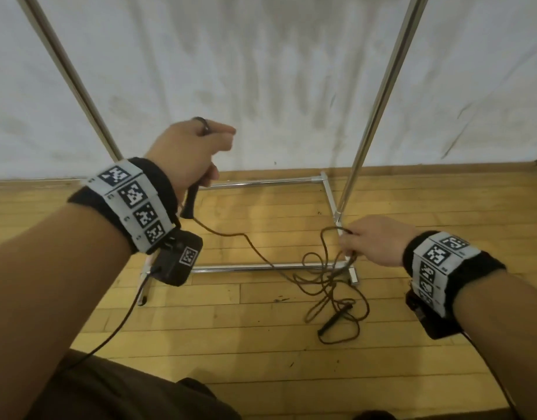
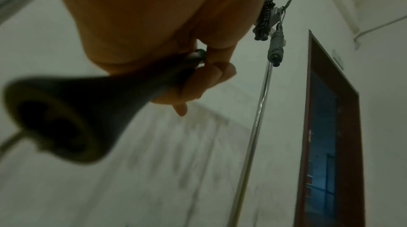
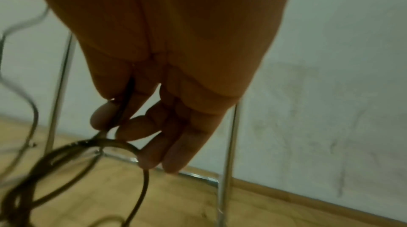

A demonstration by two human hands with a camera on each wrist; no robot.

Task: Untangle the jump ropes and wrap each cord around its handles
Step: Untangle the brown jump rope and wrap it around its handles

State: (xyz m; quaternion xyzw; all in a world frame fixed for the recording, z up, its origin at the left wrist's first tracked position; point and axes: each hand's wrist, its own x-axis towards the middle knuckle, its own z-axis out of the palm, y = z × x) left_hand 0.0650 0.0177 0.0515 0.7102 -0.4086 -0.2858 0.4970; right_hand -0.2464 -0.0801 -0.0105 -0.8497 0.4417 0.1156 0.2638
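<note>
My left hand (image 1: 197,156) is raised and grips a black jump rope handle (image 1: 190,201) upright; the left wrist view shows the handle's flared end (image 2: 61,123) close up. A thin dark cord (image 1: 249,244) runs from that handle down across the floor to a tangle (image 1: 324,280) by the rack's base. My right hand (image 1: 370,241) pinches loops of this cord, and the right wrist view shows the cord (image 3: 123,109) passing between its fingers (image 3: 141,126). The other black handle (image 1: 336,318) lies on the floor inside the tangle.
A chrome garment rack (image 1: 261,268) stands on the wooden floor against a white sheet, its uprights (image 1: 379,95) left and right of my hands. Wrapped jump ropes (image 2: 265,16) hang from hooks high on the rack. A brown-framed door (image 2: 330,135) is at the right.
</note>
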